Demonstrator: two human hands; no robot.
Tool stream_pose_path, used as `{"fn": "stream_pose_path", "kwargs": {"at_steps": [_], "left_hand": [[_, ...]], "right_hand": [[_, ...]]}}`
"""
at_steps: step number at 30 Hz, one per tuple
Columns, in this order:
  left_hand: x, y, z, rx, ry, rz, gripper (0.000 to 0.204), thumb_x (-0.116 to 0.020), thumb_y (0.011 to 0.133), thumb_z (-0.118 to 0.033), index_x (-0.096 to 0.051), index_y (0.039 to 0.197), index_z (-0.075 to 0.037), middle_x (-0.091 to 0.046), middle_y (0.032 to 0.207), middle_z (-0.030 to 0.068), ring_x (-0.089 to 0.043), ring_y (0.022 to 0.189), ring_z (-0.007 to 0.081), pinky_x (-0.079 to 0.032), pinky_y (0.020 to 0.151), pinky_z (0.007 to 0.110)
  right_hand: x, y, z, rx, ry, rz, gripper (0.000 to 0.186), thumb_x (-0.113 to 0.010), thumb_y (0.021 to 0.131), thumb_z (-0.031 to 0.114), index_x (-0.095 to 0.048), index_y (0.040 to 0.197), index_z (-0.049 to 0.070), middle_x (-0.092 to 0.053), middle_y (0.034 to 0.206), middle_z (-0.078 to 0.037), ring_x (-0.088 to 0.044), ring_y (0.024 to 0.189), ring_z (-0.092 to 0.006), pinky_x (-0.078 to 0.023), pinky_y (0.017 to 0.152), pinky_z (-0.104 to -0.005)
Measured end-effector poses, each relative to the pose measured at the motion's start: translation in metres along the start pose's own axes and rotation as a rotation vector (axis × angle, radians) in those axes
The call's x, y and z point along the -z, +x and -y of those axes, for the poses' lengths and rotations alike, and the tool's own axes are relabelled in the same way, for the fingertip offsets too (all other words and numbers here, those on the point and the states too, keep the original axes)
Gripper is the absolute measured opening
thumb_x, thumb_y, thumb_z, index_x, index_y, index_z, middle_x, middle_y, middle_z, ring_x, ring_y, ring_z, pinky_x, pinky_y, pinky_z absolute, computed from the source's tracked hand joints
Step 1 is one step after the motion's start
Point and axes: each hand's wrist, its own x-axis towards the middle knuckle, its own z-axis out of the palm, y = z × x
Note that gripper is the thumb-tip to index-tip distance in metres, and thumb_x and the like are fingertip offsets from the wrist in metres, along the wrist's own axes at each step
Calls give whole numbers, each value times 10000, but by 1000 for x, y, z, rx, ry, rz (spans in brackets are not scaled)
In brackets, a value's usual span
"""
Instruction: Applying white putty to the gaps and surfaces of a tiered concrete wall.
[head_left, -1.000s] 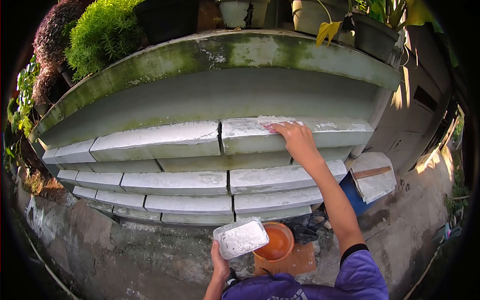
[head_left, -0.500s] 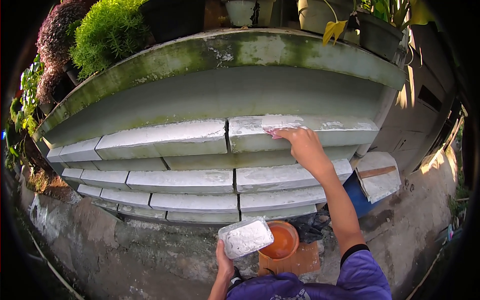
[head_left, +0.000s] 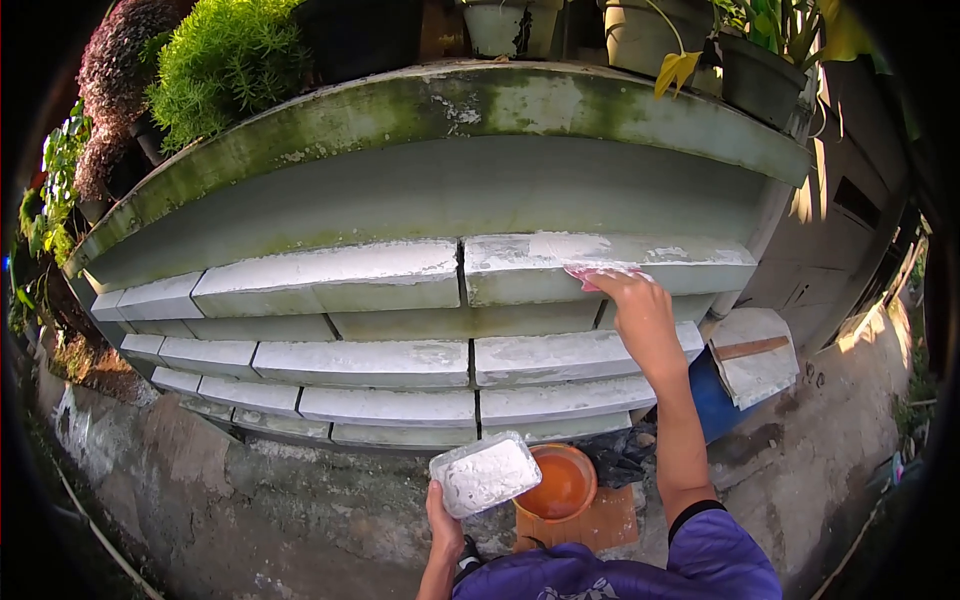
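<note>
My right hand (head_left: pixel 640 315) is closed on a small pink, white-smeared applicator (head_left: pixel 590 277) at the front edge of the upper right pale block (head_left: pixel 700 255), whose top carries patchy white coating. My left hand (head_left: pixel 442 515) grips a rectangular container (head_left: pixel 484 474) of white paste, held tilted in front of the lower tiers (head_left: pixel 390 405). An orange bowl (head_left: pixel 555 500) with orange-tinted contents sits on a tan board (head_left: pixel 610 520) just right of the container. The stepped blocks to the left (head_left: pixel 325 265) have white-coated tops and greenish faces.
Potted plants (head_left: pixel 220 70) line a mossy curved ledge (head_left: pixel 540 100) above the blocks. At right stand a blue bin (head_left: pixel 728 420) topped by a pale sheet with a wooden strip (head_left: pixel 760 348), and a wall (head_left: pixel 840 240). Crumpled black plastic (head_left: pixel 615 450) lies behind the bowl on the concrete ground (head_left: pixel 270 500).
My right hand has moved rightward and a little down along the upper block's edge with the pink applicator. My left hand still holds the container, with only slight shifts.
</note>
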Motion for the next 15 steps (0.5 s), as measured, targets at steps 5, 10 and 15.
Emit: {"fn": "stream_pose_path", "kwargs": {"at_steps": [5,10,15], "left_hand": [[-3,2,3,-3,1,17,583,-427,1055,-492,-519,1389,-23,-607,1343,95,-586,1235,208,-433,1065,362],[1,3,3,17,13,39,596,-416,1056,-496,-511,1404,-22,-603,1351,97,-584,1242,214,-433,1070,371],[4,-1,-4,12,54,22,627,-386,1046,-548,-497,1446,-78,-578,1419,66,-545,1312,227,-394,1109,402]], "right_hand": [[-4,23,-36,83,-94,-228,450,-550,770,-125,-736,1129,74,-732,1122,-130,-672,1048,-328,-516,939,-449],[-34,8,-62,94,-56,-142,463,-555,761,-127,-731,1139,72,-730,1124,-129,-670,1050,-321,-516,937,-449],[-16,-20,-42,100,-57,-177,447,-560,758,-126,-730,1120,76,-731,1097,-118,-671,1038,-314,-515,924,-432]]}}
